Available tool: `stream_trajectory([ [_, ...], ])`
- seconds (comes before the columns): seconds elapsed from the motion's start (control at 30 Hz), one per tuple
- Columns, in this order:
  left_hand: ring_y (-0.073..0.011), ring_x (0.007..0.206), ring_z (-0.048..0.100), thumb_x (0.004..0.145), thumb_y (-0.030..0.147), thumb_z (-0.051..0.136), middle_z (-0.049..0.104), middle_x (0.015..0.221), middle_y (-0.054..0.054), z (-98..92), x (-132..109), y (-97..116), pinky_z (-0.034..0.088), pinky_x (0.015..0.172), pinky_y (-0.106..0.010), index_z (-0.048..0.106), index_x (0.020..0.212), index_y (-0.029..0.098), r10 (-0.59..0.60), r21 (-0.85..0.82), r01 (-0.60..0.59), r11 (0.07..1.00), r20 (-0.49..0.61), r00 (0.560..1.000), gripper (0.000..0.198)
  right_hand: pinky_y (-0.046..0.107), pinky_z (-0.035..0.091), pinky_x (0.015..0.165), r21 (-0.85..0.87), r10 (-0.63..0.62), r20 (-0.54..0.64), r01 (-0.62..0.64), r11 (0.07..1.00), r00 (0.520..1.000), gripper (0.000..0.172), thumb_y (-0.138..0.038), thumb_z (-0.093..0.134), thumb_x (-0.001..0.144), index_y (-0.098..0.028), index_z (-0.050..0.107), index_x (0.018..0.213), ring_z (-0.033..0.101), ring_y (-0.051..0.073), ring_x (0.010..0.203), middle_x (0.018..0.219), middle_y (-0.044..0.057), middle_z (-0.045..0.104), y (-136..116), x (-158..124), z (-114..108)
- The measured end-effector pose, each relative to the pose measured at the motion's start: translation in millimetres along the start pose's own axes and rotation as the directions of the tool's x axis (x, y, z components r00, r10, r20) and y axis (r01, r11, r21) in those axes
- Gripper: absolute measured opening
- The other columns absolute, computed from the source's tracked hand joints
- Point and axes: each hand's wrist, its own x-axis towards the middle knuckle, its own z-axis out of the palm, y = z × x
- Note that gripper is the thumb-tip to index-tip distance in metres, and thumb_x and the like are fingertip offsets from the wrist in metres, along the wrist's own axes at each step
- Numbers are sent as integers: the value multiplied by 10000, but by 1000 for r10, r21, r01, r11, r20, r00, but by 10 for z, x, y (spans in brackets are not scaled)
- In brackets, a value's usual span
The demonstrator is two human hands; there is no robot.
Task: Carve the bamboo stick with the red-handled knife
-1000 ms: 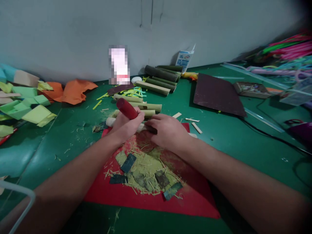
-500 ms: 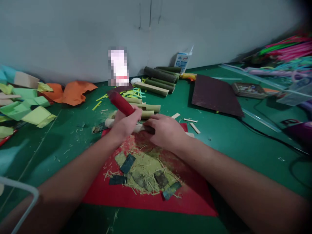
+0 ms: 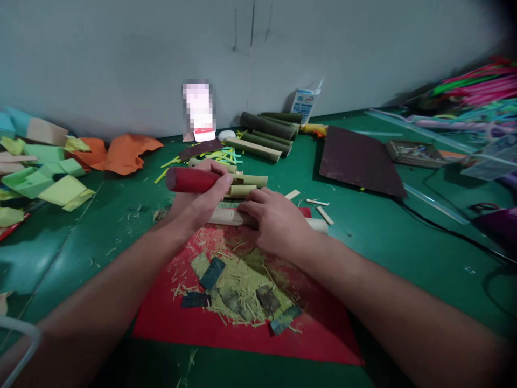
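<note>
My left hand is wrapped around the thick red handle of a tool, whose working end is hidden by the hand. The handle's butt points left. My right hand is closed over a pale bamboo strip with thin dark lines on it, pressing it down across the far part of a red sheet. A pale end sticks out right of that hand. On the sheet lies a heap of bamboo shavings with several dark green rind pieces.
Cut bamboo pieces lie just beyond my hands, and darker bamboo lengths near the wall. A lit phone leans there beside a drink carton. A dark board is at right; folded papers are at left.
My left hand has turned, so the red handle has swung from slanting up-left to nearly level, its butt lower and further left. My right hand stays on the bamboo strip.
</note>
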Motion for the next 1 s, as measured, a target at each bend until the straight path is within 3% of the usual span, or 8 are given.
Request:
stream_trajectory([
  [0.1,-149,645,521,868,411,665,575,699,-1,12,-16,10,450,614,-289,616,748,215,24,2,-24,1000,46,999,236,339,333,728,3,24,-16,-24,1000,1000,207,-207,674,767,-154,683,967,536,232,898,992,96,668,18,-12,2],
  [0.23,-117,553,453,870,481,642,513,624,11,43,-20,1,405,544,-279,596,657,196,40,-57,-40,998,-7,999,358,336,316,725,8,19,-70,-19,1000,997,235,-179,651,762,-158,623,994,535,223,894,990,78,673,25,-29,8],
  [0.37,-98,473,397,883,551,616,460,548,32,39,-34,6,355,475,-269,619,663,191,59,-106,-57,993,15,998,422,331,301,713,6,-12,-89,13,1000,996,225,-183,649,761,-166,605,981,532,218,884,973,74,677,19,-29,19],
  [0.6,-107,537,424,868,664,605,483,621,15,37,-47,67,366,520,-280,599,645,192,106,-79,-101,992,64,992,522,329,316,719,18,-23,-88,25,1000,996,249,-187,659,736,-158,628,982,541,218,861,936,77,679,23,-20,19],
  [1.0,-139,553,492,828,681,630,488,553,6,104,-35,93,399,525,-292,568,584,205,-20,-73,22,997,32,999,539,347,377,746,89,-17,37,14,996,999,259,-262,658,755,-149,728,977,557,234,869,924,91,692,-23,-18,-24],
])
